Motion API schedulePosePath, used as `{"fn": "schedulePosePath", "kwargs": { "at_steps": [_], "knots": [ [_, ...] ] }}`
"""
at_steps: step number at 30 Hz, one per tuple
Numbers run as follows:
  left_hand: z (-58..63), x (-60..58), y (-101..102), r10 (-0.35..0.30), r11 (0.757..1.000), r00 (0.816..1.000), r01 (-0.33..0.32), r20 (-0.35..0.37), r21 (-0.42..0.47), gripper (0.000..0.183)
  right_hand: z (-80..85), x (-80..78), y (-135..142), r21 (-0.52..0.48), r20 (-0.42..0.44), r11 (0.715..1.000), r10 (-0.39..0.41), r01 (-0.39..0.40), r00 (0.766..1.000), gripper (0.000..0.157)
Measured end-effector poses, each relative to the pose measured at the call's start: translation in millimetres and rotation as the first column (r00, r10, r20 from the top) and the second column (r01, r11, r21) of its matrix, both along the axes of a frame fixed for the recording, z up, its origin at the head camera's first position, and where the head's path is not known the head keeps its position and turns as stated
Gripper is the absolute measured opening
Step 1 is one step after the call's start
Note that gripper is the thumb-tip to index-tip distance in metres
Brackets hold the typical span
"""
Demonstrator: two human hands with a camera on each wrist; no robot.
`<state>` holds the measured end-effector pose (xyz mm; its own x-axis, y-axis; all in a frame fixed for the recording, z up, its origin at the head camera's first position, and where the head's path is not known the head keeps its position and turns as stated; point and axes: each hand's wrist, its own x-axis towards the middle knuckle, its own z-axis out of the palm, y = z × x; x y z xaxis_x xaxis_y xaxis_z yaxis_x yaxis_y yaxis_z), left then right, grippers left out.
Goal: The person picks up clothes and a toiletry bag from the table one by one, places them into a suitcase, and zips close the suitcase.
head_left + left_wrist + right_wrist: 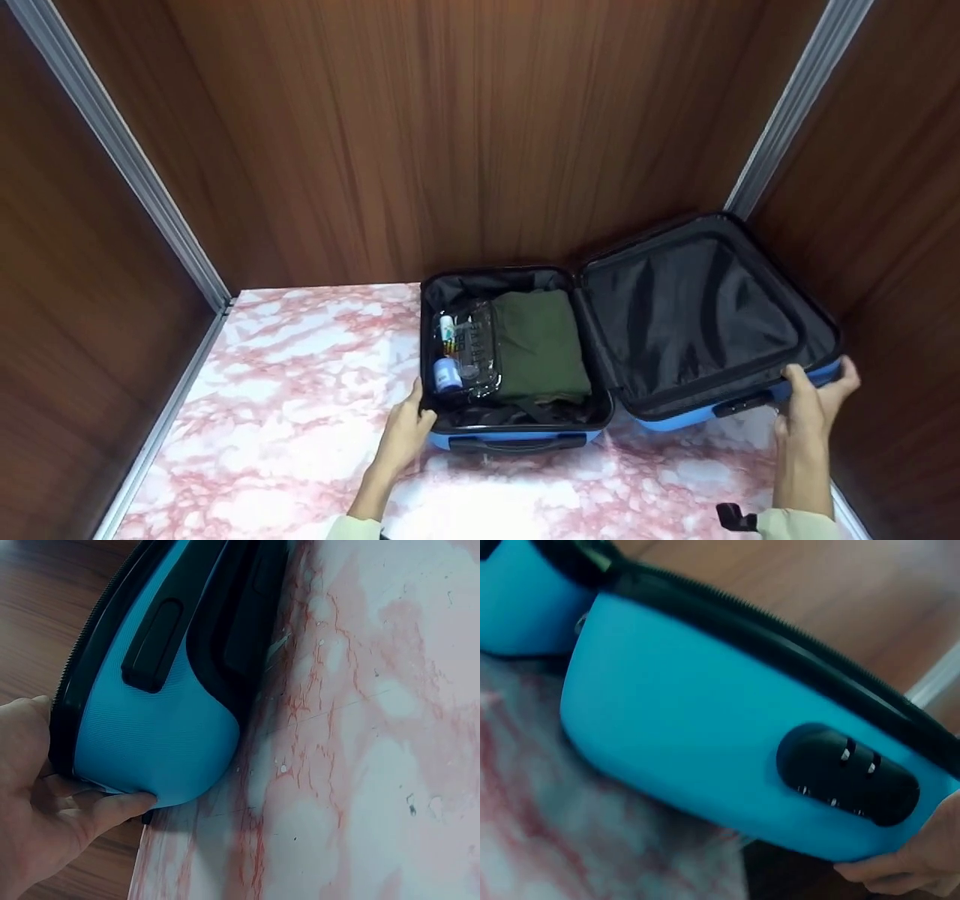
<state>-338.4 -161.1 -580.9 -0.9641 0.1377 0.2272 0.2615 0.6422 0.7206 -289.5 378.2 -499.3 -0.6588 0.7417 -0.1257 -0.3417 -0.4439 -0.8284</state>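
Note:
A blue suitcase (pixel 517 429) lies unfolded, its packed half on the table and its lid (pixel 675 322) tilted up on the right. My left hand (pixel 403 431) grips the near left corner of the packed half, and in the left wrist view its fingers wrap that blue corner. With my right hand (pixel 814 397) I hold the lid by its near right corner, beside the black combination lock (pixel 847 774). Inside the packed half are folded dark green cloth (pixel 540 345) and a clear pouch (pixel 484 345) with a light blue container (pixel 448 375) and a small white bottle (pixel 447 328).
The table (pixel 300 390) has a pink and white marbled top. Brown wood panels (pixel 375 150) rise behind it and on both sides, joined by metal strips (pixel 795 112) at the corners. The lid's far corner stands close to the back right corner.

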Motion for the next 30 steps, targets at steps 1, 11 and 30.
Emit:
{"fn": "schedulePosePath", "kwargs": {
  "at_steps": [1,11,30],
  "knots": [
    [-0.2,0.3,-0.1,0.000,1.000,1.000,0.000,0.000,-0.001,0.067,6.2,-0.3,-4.2,0.041,-0.017,0.999,-0.016,0.016,1.000,0.079],
    [-3.8,-0.9,0.0,-0.001,1.000,0.998,0.000,-0.055,-0.023,0.065,55.3,3.3,-49.7,0.408,-0.015,0.907,-0.107,0.104,0.994,0.094],
    [-6.8,0.6,-0.8,0.034,0.999,0.999,-0.034,-0.029,0.012,0.064,91.5,15.5,-119.5,0.826,-0.024,0.550,-0.186,0.124,0.982,0.099]
  ]
}}
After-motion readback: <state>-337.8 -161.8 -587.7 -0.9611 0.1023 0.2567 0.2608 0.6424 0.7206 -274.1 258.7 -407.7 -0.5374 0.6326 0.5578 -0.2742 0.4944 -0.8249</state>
